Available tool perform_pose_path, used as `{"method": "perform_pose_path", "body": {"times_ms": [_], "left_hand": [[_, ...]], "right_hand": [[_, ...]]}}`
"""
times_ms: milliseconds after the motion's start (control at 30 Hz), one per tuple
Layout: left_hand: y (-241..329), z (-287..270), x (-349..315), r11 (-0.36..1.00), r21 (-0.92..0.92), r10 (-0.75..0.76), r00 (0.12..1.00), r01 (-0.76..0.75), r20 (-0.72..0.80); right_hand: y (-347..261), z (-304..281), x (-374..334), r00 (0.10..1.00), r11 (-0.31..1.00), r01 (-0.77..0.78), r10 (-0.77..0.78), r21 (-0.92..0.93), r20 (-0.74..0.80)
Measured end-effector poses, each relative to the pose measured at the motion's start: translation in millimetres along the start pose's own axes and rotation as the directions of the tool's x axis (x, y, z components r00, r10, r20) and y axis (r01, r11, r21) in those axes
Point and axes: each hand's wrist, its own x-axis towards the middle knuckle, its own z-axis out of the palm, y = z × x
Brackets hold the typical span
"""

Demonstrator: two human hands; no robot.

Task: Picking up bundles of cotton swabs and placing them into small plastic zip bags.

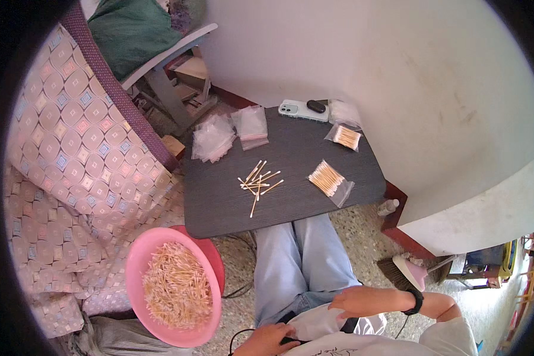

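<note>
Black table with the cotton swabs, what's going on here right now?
A person sits at the black table, left hand and right hand down at the lap, neither touching the loose cotton swabs scattered on the tabletop. I can't tell whether the left hand holds anything. To the right lie two clear bags of swabs; flat clear bags lie toward the far left. The pink basin at left holds many more swabs.
</note>
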Motion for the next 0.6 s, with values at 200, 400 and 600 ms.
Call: {"method": "perform_pose_path", "body": {"times_ms": [200,400,600], "left_hand": [[22.3,12.1,16.2,0.951,0.097,-0.298,0.953,0.292,0.057],[1.7,33.6,14.8,1.000,-0.001,-0.005,0.959,0.005,-0.283],[12.3,21.9,30.0,0.974,-0.180,-0.173,0.960,0.134,-0.221]], "right_hand": [[-7.0,49.0,14.5,0.995,0.914,-0.037,0.072,0.403,-0.073],[-12.6,58.2,25.9,0.965,0.989,0.039,0.000,0.144,-0.264],[-2.3,37.4,53.3,0.808,0.999,-0.036,0.018,-0.018,-0.588]]}}
